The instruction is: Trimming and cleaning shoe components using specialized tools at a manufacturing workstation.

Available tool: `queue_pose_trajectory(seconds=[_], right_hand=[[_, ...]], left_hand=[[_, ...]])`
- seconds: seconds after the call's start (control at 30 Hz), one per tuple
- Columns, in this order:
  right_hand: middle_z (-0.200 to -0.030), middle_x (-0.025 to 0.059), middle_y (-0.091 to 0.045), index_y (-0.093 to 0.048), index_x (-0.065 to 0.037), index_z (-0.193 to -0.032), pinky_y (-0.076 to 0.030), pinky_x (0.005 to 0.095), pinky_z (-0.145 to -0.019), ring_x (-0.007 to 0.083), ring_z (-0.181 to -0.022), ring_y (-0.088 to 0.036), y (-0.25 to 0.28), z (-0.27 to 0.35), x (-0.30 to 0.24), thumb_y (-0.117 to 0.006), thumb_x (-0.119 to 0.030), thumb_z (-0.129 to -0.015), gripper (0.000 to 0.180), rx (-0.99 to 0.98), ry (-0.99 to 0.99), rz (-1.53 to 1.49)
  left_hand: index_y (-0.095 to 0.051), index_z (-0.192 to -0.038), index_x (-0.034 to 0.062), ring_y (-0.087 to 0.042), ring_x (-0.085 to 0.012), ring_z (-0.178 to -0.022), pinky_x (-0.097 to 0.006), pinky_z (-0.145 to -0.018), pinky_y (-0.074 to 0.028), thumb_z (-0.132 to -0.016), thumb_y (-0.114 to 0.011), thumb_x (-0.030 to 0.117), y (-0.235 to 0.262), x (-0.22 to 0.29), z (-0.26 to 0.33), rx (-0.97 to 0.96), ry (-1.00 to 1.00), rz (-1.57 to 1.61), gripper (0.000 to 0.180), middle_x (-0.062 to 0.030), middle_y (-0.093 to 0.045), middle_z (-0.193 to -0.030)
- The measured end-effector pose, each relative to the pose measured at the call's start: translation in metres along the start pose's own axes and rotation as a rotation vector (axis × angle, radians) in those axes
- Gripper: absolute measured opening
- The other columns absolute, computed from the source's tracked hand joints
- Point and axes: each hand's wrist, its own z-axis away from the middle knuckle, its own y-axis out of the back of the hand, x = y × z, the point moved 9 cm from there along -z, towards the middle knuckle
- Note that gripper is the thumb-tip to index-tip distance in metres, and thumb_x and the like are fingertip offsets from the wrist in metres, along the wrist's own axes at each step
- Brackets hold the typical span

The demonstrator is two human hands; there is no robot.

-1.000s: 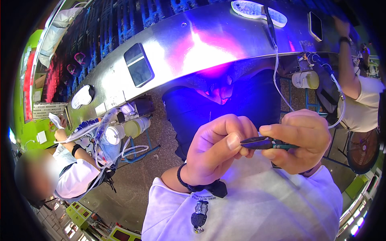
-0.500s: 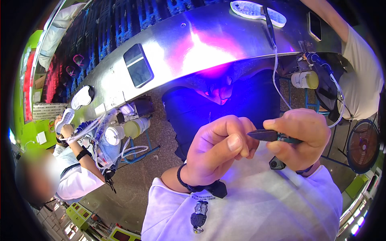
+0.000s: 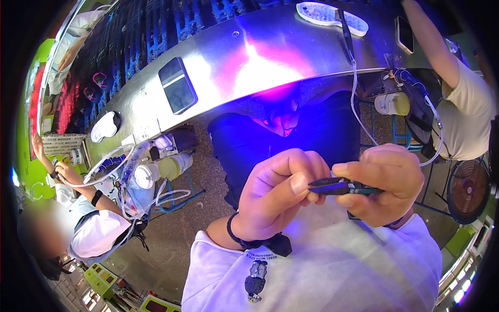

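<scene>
Held up close below the steel bench (image 3: 291, 47), a small dark flat part (image 3: 340, 186) with a greenish end sits pinched between both hands. The left hand (image 3: 278, 195) is curled nearly closed, its thumb and forefinger pressing the part's pointed end, while the right hand (image 3: 387, 182) is closed around the other end. On the bench above lie a dark phone (image 3: 178, 92) and a white tray (image 3: 332, 15).

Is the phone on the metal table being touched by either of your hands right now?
No. The phone lies alone on the metal table, while the left hand and right hand hold a small dark tool above the lap.
</scene>
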Motion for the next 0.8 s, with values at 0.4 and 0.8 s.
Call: queue_pose_trajectory(seconds=[0.4,0.8], right_hand=[[-0.052,-0.0007,-0.038,-0.077,-0.009,-0.105,-0.025,0.0304,-0.039,0.014,-0.038,-0.037,0.003,0.0005,0.0058,-0.084,-0.018,-0.068,0.039,-0.004,-0.017,-0.012],[-0.054,0.0016,-0.049,-0.074,0.003,-0.103,-0.029,0.0282,-0.04,0.0125,-0.04,-0.047,0.0031,-0.0031,0.0008,-0.082,-0.02,-0.076,0.036,-0.068,0.063,0.014]], left_hand=[[-0.054,-0.088,0.0069,-0.052,-0.0178,-0.083,-0.033,-0.076,-0.04,-0.101,-0.055,0.02,0.0001,-0.0017,-0.0044,-0.016,-0.002,-0.01,0.019,-0.0068,-0.057,-0.085],[-0.053,-0.087,0.0067,-0.051,-0.0184,-0.082,-0.034,-0.077,-0.041,-0.101,-0.056,0.022,-0.0007,-0.0057,-0.008,-0.022,0.037,0.031,0.021,-0.0062,-0.056,-0.084]])
